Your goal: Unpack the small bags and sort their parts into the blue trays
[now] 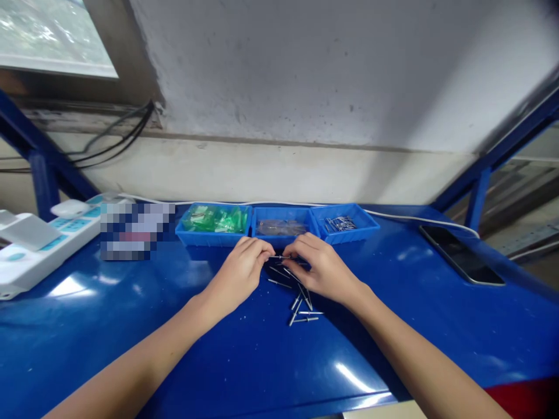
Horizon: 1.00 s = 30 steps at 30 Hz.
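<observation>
A thin metal blind rivet [279,256] spans the gap between my two hands, just above the table. My left hand [241,272] pinches its left end between thumb and fingertips. At the other end, the fingers of my right hand [321,269] are closed around the same rivet. Below and partly behind my right hand lie several loose rivets [295,312], scattered and crossing one another on the blue table. Some of that pile is hidden by my right hand.
Beyond my hands stand three blue bins: the left bin [212,238] with green packets, the middle bin [247,230] with thin pieces, the right bin [349,237] with rivets. A power strip [32,262] lies left, a phone [463,255] right. A white cable [414,217] runs behind.
</observation>
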Each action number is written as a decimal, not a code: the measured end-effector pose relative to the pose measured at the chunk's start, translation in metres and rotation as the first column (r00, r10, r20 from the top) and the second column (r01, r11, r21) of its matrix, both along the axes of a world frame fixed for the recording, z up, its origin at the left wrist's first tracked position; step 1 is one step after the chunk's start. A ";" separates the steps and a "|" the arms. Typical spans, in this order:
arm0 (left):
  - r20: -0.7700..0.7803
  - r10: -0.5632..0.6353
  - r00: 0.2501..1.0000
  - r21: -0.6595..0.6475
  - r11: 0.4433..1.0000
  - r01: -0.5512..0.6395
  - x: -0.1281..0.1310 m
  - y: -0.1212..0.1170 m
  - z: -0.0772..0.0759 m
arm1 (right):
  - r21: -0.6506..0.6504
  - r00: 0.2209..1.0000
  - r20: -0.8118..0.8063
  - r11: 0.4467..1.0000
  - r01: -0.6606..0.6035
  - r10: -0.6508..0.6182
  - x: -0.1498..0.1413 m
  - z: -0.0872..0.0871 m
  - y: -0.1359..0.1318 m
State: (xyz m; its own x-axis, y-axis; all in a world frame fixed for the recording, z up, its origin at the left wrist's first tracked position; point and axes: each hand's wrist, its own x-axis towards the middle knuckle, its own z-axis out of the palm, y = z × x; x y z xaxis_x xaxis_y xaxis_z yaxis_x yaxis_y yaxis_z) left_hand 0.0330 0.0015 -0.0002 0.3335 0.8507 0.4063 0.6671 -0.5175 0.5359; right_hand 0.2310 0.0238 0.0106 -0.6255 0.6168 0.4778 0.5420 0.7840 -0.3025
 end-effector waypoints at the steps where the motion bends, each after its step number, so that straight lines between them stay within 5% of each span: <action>1: 0.009 -0.004 1.000 0.002 1.000 0.004 0.000 -0.001 0.000 | 0.008 1.000 0.008 1.000 0.008 -0.008 -0.001 0.001 -0.001; 9: 0.075 0.040 0.996 0.071 0.996 -0.046 0.006 -0.006 0.006 | 0.013 0.999 -0.041 0.999 0.033 -0.033 -0.002 0.003 -0.004; 18: 0.085 0.030 0.996 -0.026 0.999 -0.028 0.007 -0.007 0.004 | 0.111 0.999 -0.037 0.993 0.033 -0.029 0.001 0.010 -0.004; 21: 0.027 -0.043 0.999 -0.018 0.999 0.043 0.019 -0.005 0.004 | 0.176 0.958 -0.128 0.944 0.278 -0.258 0.020 0.012 0.009; 24: -0.159 -0.206 0.966 -0.053 0.978 0.199 0.040 -0.002 0.003 | 0.123 0.784 -0.214 0.781 0.613 -0.582 0.048 0.011 0.028; 26: -0.275 -0.284 0.919 -0.104 0.959 0.265 0.054 -0.001 0.000 | 0.091 0.701 -0.222 0.702 0.707 -0.677 0.062 0.011 0.036; 28: -0.358 -0.318 0.878 -0.140 0.948 0.287 0.064 0.000 -0.004 | 0.074 0.702 -0.236 0.708 0.702 -0.672 0.067 0.013 0.037; 30: -0.412 -0.329 0.850 -0.147 0.944 0.295 0.068 -0.001 -0.008 | 0.042 0.759 -0.251 0.777 0.628 -0.600 0.063 0.015 0.029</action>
State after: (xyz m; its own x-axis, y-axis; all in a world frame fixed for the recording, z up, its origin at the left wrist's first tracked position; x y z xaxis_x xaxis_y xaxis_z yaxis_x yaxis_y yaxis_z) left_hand 0.1008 0.0002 -0.0086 0.7118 0.6948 0.1033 0.6486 -0.7065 0.2832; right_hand 0.2941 0.0529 0.0251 -0.0065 0.7640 0.6452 0.8528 0.3412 -0.3954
